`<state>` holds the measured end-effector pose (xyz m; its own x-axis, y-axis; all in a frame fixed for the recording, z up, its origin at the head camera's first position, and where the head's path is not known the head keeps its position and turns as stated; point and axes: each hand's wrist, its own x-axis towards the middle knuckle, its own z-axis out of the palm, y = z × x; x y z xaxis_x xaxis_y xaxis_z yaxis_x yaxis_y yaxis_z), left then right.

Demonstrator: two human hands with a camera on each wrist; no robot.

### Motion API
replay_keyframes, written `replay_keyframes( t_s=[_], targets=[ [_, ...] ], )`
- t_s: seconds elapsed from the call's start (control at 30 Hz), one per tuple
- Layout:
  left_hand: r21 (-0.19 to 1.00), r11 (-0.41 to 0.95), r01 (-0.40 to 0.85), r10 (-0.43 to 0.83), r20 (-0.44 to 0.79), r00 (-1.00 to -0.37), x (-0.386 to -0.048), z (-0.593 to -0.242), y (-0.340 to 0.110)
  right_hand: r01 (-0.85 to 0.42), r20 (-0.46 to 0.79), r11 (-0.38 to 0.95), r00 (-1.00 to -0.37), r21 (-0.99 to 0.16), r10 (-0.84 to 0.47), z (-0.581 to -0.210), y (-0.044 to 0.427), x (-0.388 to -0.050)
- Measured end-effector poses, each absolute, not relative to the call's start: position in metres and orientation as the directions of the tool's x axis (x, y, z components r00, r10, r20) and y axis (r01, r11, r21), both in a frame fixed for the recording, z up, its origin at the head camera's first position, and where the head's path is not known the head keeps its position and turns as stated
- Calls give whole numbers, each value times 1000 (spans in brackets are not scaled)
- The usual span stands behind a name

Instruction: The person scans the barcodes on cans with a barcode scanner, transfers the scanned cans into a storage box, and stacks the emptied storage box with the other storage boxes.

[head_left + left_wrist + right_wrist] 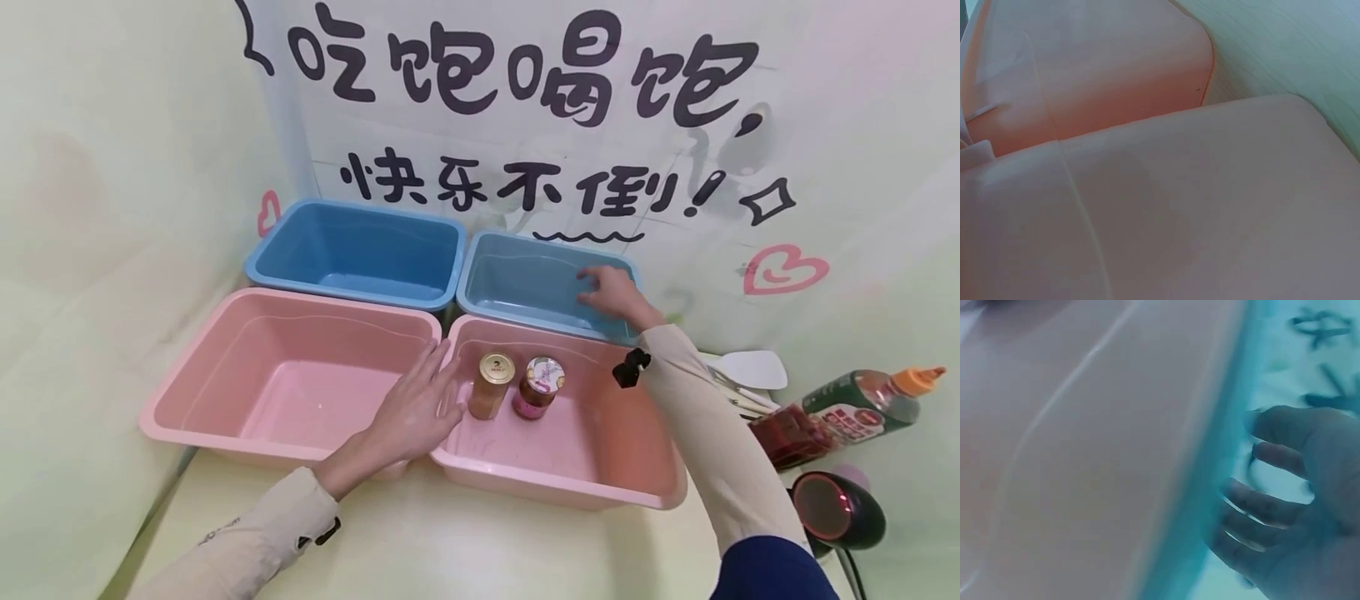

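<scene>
In the head view, the right hand [613, 292] hung above a blue tub [517, 279], right of centre, fingers loosely bent, empty. The left hand [412, 408], mid-frame, stretched straight fingers over a pink tub's [540, 458] rim, perhaps to steady it. In that smooth plastic tub, a gold-lidded tall jar [487, 398] and squat jar [532, 404] stood upright, probably for stability. The left wrist view showed curved pink walls [1172, 206], no fingers; the right wrist's, at right, slack, empty fingers near the blue rim.

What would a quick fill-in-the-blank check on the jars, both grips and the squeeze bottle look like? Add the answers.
1. The gold-lidded jar and white-lidded jar stand in the front-right basin, whose colour is ____.
2. The right grip holds ____.
3. Of the two jars, the ____ one is nearer the left grip.
4. The squeeze bottle has a tip coloured ____.

Missing words: pink; nothing; gold-lidded; orange.
</scene>
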<state>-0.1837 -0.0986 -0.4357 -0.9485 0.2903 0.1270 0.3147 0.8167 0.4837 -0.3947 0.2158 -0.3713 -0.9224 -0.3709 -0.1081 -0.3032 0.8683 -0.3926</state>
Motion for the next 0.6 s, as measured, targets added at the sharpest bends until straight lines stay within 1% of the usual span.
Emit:
replay_keyframes(
  t_s=[0.07, 0.17, 0.37, 0.5, 0.6],
  targets=[
    [484, 816, 315, 291, 125, -948, -183, -437, -97, -328, -27, 834, -925, -444, -378, -361, 212, -387],
    [487, 816, 312, 288, 125, -949, -183, -436, -98, -380, 31, 789, -908, -483, -418, -343, 203, -372],
    [480, 823, 304, 283, 118, -952, -184, -436, -98, -492, 4, 738, -833, -462, -553, -319, 192, -329],
    [482, 822, 302, 285, 111, -952, -184, -437, -98, -537, -18, 707, -790, -460, -613, -319, 190, -306],
    [483, 818, 311, 287, 125, -950, -184, -437, -97, -546, -95, 721, -765, -427, -637, -328, 189, -293]
  ],
)
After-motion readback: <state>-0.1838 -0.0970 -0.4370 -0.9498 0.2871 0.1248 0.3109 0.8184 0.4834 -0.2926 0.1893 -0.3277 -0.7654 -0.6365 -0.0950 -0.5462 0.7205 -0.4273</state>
